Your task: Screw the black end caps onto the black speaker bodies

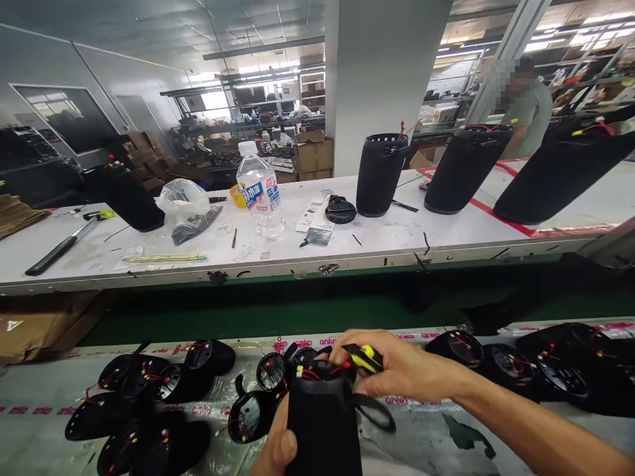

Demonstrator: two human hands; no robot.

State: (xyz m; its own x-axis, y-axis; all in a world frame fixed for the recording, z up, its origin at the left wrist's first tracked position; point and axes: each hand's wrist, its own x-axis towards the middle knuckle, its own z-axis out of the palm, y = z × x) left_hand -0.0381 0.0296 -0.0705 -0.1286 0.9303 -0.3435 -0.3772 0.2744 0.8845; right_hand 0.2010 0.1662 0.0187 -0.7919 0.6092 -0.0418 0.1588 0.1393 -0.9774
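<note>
Head view: left grip (pixel 282 444) clasped around a black cylinder (pixel 325 426), right grip (pixel 399 363) curled around a yellow-black tool (pixel 368 359).

The right hand (pixel 381 360) has room above (black shells (pixel 221 357) crowd the bench (pixel 421 433) either side)

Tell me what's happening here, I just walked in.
Someone is working on a black cylinder: their left hand grips its side, while their right hand, holding a yellow-and-black tool, is at the top end, where red wires show. Similar cylinders lie to either side. More cylinders stand on the white bench ahead, near a clear bottle. Another person is in the background.
</note>
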